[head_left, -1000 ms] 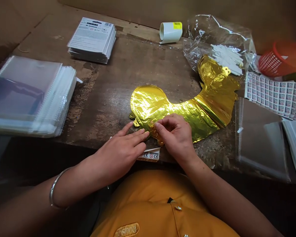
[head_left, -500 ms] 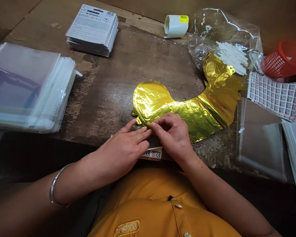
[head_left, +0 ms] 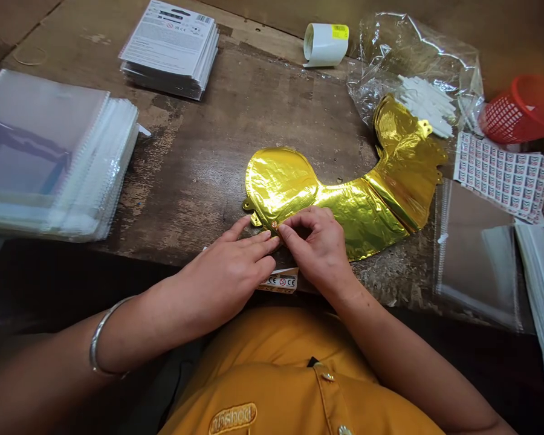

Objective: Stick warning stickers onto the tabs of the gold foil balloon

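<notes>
A gold foil balloon (head_left: 353, 211), flat and curved with small tabs, lies along the table's front edge. My left hand (head_left: 229, 272) rests at its lower left edge, with fingers stretched out and fingertips on the foil. Closed in a pinch, my right hand (head_left: 320, 244) is over the foil beside the left fingertips. At its thumb tip shows a small round sticker (head_left: 274, 225), against the foil; how much of it lies between the fingers is hidden. A strip of CE-marked stickers (head_left: 283, 281) sits just below, between my hands.
Left are a pile of clear plastic sleeves (head_left: 40, 145) and a stack of printed cards (head_left: 167, 45). Behind lie a white label roll (head_left: 326, 45) and a clear bag (head_left: 417, 48) with white sticks. Right are a red basket (head_left: 521, 112), sticker sheets (head_left: 503, 172) and a sleeve (head_left: 476, 254).
Both hands stay almost in place on the foil, and the small round sticker shows slightly more clearly. The whole view has shifted a little.
</notes>
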The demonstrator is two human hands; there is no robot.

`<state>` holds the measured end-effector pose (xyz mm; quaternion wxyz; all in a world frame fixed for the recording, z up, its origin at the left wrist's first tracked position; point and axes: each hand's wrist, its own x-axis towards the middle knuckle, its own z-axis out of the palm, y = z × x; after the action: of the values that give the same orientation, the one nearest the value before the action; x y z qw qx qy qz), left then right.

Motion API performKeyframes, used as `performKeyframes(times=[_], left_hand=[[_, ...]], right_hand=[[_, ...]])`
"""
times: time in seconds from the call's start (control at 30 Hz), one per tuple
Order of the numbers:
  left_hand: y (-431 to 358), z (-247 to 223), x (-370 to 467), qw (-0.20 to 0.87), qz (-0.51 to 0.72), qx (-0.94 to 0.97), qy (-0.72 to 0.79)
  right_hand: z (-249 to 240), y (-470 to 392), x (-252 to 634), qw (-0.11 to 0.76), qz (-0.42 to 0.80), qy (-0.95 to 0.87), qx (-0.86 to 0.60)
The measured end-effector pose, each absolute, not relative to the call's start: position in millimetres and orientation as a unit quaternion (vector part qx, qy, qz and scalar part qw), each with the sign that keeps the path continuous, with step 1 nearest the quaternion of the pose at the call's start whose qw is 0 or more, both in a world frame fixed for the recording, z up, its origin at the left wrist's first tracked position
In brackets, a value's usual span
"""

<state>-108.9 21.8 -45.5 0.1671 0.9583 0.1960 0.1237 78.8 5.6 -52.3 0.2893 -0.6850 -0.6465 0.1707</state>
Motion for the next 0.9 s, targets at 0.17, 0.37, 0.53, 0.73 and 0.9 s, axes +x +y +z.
performKeyframes(times=[0.17,0.37,0.53,0.73,0.9], left_hand=[[22.4,-45.9,-108.5,0.173,0.118,0.958,0.196],[21.1,-47.7,-108.1,0.178,0.116,0.956,0.201],[21.2,-52.2,-106.8,0.183,0.12,0.952,0.212],[19.6,-41.0,-116.2,0.187,0.116,0.953,0.208],[16.6,-25.6,-126.6,0.15,0.099,0.954,0.239]], right_hand=[[-49.6,4.9,76.8,0.238,0.142,-0.662,-0.696],[-57.6,14.5,80.2,0.197,0.056,-0.664,-0.72],[-50.2,14.8,91.0,0.208,-0.081,-0.712,-0.666],[-45.9,-19.1,93.6,0.189,0.03,-0.844,-0.501],[-56.9,-19.4,90.1,0.14,0.018,-0.851,-0.506]])
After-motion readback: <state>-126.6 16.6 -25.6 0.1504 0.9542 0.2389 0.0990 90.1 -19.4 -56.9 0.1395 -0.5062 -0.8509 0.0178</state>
